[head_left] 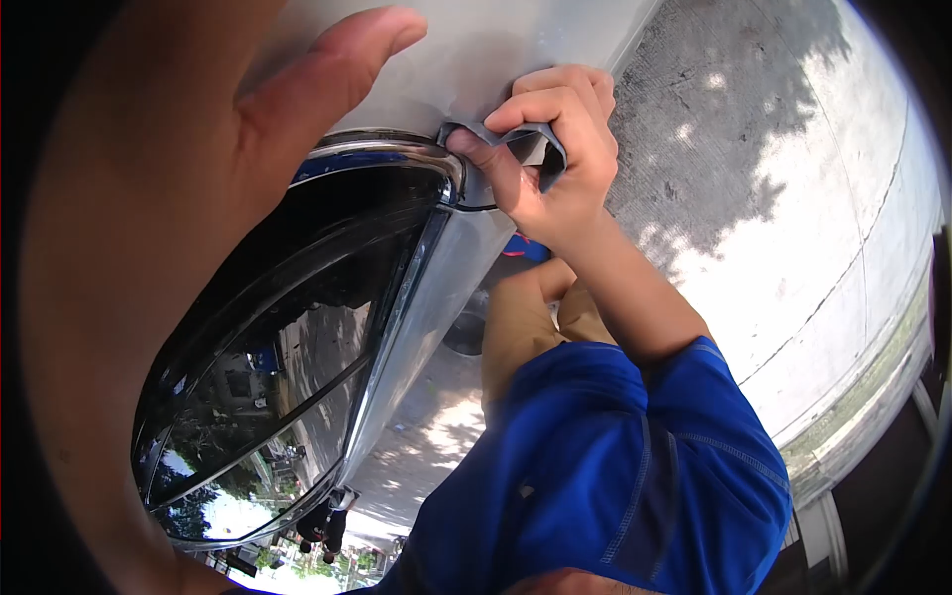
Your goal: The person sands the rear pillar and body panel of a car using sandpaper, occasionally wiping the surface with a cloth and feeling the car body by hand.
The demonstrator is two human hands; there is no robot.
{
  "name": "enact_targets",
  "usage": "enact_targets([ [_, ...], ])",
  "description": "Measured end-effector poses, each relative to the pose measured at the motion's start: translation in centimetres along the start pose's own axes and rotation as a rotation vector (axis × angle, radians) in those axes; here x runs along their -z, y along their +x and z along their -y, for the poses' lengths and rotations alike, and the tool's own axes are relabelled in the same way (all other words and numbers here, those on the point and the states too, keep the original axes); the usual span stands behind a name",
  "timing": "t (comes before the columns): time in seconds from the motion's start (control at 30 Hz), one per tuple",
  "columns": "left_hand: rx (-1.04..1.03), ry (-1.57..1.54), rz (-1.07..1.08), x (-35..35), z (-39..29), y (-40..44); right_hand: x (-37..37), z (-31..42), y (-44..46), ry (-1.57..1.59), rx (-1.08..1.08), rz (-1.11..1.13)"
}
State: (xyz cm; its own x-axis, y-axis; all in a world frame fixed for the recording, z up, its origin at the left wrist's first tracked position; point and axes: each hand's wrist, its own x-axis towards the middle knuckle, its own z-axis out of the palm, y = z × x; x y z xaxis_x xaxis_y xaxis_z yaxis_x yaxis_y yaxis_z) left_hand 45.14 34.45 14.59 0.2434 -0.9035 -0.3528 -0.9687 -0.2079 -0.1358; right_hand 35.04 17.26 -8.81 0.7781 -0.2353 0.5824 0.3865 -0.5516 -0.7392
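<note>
My right hand (pixel 565 149) pinches a folded dark grey sheet (pixel 540 134), which looks like sandpaper, between thumb and fingers. It is held close against the silver car body (pixel 426 84), at the corner of the chrome window trim (pixel 397 149). The sheet curls into a loop beside my palm. At the left, very near the camera, my left hand (pixel 307 89) reaches over the car with its thumb stretched out. The other fingers of that hand run out of view at the top edge.
The dark car window (pixel 288 327) reflects trees and buildings. Pale concrete (pixel 734 178) with patches of shade lies on the right. My blue shirt (pixel 555 456) and tan shorts (pixel 521 322) show below. People (pixel 322 531) appear small at the bottom left.
</note>
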Motion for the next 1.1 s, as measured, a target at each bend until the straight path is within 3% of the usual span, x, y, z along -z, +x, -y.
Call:
enact_targets([
  [0.1,0.004,0.011,0.011,0.1,0.5,0.0,-0.3,-0.5,-1.3,0.073,-0.115,-0.005],
  [0.7,0.025,0.033,0.004,-0.1,0.8,-0.2,-1.5,-0.4,2.9,0.087,0.139,-0.013],
  [0.8,0.029,0.048,0.0,0.0,1.0,-0.1,0.2,-0.4,2.7,-0.048,0.084,0.065],
  [0.97,0.048,0.074,-0.003,0.3,1.1,0.1,-1.8,0.0,5.3,0.122,0.205,-0.053],
  [1.1,0.067,0.098,-0.006,0.4,1.6,-0.3,0.4,-0.2,2.2,-0.005,0.05,0.06],
])
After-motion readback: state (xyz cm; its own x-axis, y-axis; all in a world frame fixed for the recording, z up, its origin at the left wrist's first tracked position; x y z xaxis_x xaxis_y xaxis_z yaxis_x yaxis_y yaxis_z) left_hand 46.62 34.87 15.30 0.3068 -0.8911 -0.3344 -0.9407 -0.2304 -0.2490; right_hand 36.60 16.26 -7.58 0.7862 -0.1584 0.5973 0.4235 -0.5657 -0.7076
